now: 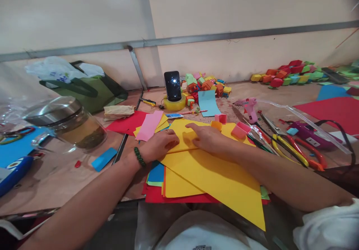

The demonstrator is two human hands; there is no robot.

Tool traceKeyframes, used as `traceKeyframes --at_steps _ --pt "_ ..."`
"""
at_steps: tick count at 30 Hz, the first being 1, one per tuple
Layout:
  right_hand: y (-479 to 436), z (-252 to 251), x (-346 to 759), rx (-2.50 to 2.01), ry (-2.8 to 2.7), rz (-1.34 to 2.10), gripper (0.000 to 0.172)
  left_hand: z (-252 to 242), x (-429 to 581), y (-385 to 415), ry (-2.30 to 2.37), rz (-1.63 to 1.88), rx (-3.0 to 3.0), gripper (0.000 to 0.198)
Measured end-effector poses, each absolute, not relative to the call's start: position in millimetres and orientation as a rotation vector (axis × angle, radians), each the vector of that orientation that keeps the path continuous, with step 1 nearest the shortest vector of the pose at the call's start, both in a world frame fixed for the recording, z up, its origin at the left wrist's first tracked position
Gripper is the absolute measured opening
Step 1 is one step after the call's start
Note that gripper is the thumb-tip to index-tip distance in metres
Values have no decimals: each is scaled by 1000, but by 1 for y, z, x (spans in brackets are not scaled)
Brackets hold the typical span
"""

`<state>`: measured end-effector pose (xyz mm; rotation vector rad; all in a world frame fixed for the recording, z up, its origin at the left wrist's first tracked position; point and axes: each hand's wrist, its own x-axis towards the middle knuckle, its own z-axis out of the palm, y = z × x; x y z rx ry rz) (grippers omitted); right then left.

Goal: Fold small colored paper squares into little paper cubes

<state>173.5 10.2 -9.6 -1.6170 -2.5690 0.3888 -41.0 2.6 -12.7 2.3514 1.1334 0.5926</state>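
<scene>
A large yellow sheet (221,179) lies on a stack of coloured paper, with one corner past the table's front edge. Its far part is folded over, and both hands touch this folded yellow paper (183,132). My left hand (161,144) holds the left side of the fold between curled fingers. On the right side rests my right hand (209,137), fingers apart, index finger stretched over the paper, nothing gripped. Just beyond it stand a small yellow-orange folded piece (215,125) and a pink folded box (240,130). Pink strips (150,125) lie left of the fold.
A glass jar (70,122) and a blue paper piece (103,159) are at the left. A phone (172,86) stands at the back beside heaped paper cubes (207,85). On the right lie a pink glue gun (249,109), scissors (288,145) and a purple tool (311,136).
</scene>
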Motion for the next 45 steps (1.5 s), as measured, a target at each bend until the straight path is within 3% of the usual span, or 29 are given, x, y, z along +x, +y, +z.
traceKeyframes --at_steps 3,6,10,16,25,31,45 --pt "8 -5 174 -1587 -2578 364 60 1 -46 -4 1000 411 2445 36" --pt "9 -5 175 -1289 -2656 232 45 13 -49 -13 972 137 2584 58" --pt "13 -10 180 -737 -2876 280 33 19 -47 -18 1000 -105 2735 63" --pt "10 -8 183 -570 -2967 272 44 23 -42 -19 1069 -232 2680 70" --pt "3 -1 173 -554 -3059 207 37 21 -40 -21 1053 -180 2762 65" --pt "-1 6 169 -525 -3226 65 22 22 -38 -21 1038 -204 2771 59" --pt "-24 39 177 -1211 -3324 2 25 14 -35 -33 1090 -120 2851 43"
